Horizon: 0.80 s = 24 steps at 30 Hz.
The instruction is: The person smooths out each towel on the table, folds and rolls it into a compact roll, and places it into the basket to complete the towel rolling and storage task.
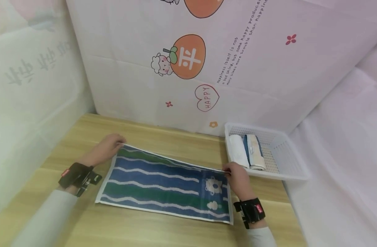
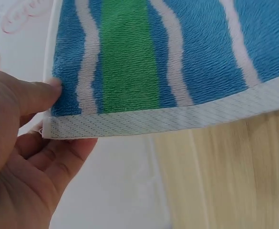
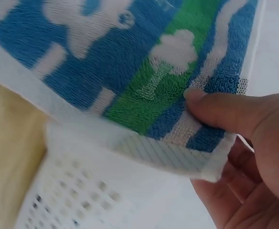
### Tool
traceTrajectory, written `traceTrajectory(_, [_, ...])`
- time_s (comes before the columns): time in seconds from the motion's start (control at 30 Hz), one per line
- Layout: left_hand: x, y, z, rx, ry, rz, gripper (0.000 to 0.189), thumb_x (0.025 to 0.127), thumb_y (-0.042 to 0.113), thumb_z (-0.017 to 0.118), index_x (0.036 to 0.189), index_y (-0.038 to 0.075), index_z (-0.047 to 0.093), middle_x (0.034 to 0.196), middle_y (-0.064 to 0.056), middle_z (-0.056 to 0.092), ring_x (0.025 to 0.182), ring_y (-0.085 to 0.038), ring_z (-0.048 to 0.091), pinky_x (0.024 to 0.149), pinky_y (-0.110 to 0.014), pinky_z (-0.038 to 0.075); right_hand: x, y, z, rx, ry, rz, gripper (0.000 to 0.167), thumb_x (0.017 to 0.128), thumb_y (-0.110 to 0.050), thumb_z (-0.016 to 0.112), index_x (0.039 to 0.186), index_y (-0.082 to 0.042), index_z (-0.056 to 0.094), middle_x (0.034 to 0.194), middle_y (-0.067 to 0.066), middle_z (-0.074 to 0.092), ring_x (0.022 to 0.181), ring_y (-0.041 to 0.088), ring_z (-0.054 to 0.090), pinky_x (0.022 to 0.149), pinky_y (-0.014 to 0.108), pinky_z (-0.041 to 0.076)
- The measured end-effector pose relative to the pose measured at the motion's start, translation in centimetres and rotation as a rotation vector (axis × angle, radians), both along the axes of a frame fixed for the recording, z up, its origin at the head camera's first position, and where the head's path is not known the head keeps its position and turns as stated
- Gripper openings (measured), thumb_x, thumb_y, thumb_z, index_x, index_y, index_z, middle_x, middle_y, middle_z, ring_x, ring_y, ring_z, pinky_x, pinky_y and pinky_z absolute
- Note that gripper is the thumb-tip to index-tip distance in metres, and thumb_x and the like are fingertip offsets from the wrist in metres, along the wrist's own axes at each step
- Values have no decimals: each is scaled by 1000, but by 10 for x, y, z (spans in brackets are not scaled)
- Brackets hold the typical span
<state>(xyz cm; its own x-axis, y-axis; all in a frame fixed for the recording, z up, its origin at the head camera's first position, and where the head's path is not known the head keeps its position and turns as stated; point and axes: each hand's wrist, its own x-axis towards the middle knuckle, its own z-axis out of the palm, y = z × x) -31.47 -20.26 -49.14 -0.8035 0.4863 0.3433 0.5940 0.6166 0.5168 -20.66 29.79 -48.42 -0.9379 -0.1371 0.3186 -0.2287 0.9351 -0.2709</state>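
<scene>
A blue and green towel point(image 1: 163, 181) with white wavy stripes, a white bear and a white border is spread out between both hands. My left hand point(image 1: 106, 149) pinches its far left corner, thumb on the patterned face and fingers beneath, as the left wrist view shows on the towel point(image 2: 129, 62). At the far right corner my right hand point(image 1: 238, 180) pinches the towel point(image 3: 115, 81) the same way. The far edge runs nearly straight between the hands. In both wrist views the held corners are raised off the table.
A white perforated basket point(image 1: 291, 161) stands at the back right of the wooden table point(image 1: 139, 230), just beyond the right hand. Inside lie a white rolled cloth point(image 1: 238, 151) and a cream and blue one point(image 1: 254, 154). Printed white sheets point(image 1: 129, 68) hang around the table.
</scene>
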Motion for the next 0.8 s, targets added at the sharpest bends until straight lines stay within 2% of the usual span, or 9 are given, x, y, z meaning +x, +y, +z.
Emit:
traceTrajectory(0.1, [25, -4, 3, 3, -5, 8, 10, 96, 1, 64, 104, 0, 69, 99, -13, 70, 95, -33, 65, 87, -54, 55, 16, 2, 7, -25, 15, 11, 23, 77, 14, 76, 88, -6, 72, 86, 7, 69, 80, 24, 66, 72, 44, 57])
traceTrajectory(0.17, [43, -8, -2, -6, 29, 16, 9, 96, 3, 66, 104, 4, 70, 98, -8, 71, 94, -28, 66, 86, -51, 56, 30, 0, 5, -19, -29, -14, 25, 75, 12, 78, 86, -10, 72, 85, 3, 68, 79, 19, 65, 71, 42, 57])
traceTrajectory(0.3, [84, -17, -24, -21, 126, 6, 14, 88, 2, 74, 98, 11, 72, 92, 2, 72, 86, -16, 66, 78, -42, 58, 61, -7, -10, 23, -212, -49, 28, 74, 8, 81, 85, -17, 73, 84, -4, 66, 78, 10, 61, 72, 36, 56])
traceTrajectory(0.37, [101, -21, -37, -23, 171, -11, 22, 81, 0, 79, 96, 13, 72, 91, 5, 70, 84, -13, 65, 75, -38, 59, 73, -10, -18, 39, -261, -42, 29, 74, 8, 82, 83, -18, 73, 85, -6, 65, 79, 8, 60, 74, 35, 56])
traceTrajectory(0.5, [122, -24, -58, -10, 250, -43, 35, 64, -6, 84, 88, 15, 70, 88, 6, 68, 82, -12, 63, 72, -35, 58, 88, -8, -28, 39, -225, -8, 31, 71, 11, 82, 79, -16, 70, 84, -4, 65, 80, 12, 63, 73, 35, 57])
traceTrajectory(0.6, [131, -24, -66, -36, 211, -39, 36, 62, -7, 84, 84, 18, 69, 87, 9, 65, 81, -12, 62, 74, -37, 59, 93, -5, -35, 31, -253, 8, 29, 72, 9, 83, 80, -15, 70, 84, -5, 65, 80, 13, 64, 73, 33, 57])
traceTrajectory(0.73, [142, -24, -68, -108, 41, 3, 33, 68, -2, 83, 83, 22, 67, 91, 10, 66, 87, -17, 65, 82, -44, 58, 98, -2, -43, 14, -340, 9, 24, 74, 4, 85, 80, -15, 71, 82, -7, 65, 80, 11, 64, 72, 31, 56])
traceTrajectory(0.8, [147, -23, -67, -127, -9, 29, 32, 68, 1, 85, 83, 23, 67, 93, 9, 66, 90, -21, 66, 85, -48, 57, 99, 0, -46, 4, -349, 8, 22, 73, 2, 85, 79, -14, 71, 81, -7, 64, 78, 11, 63, 72, 31, 56])
